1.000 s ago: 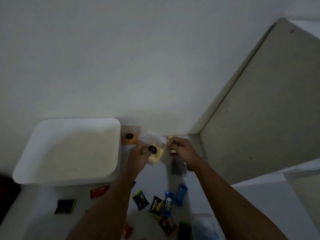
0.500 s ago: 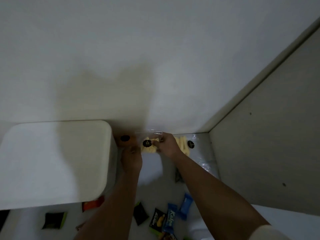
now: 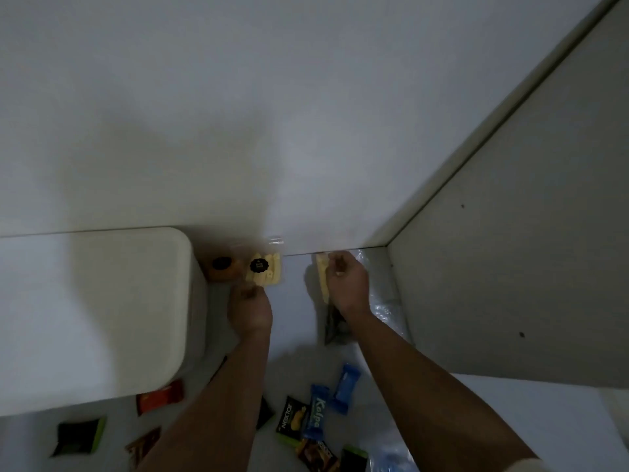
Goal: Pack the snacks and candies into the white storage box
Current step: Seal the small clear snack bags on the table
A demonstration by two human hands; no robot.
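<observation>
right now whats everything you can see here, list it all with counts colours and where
white storage box: 1, white, lid on, left on the table
orange snack pack: 1, orange with black sticker, against the wall beside the box
yellow snack packs: 2, clear wrap; one above the left hand, one under the right hand
blue candy wrappers: 2, blue, near centre
Nextar pack: 1, black and yellow, beside the blue ones
orange-red wrapper: 1, by the box's near edge
green-edged black pack: 1, lower left
hands: left curled below one yellow pack; right gripping the other
</observation>
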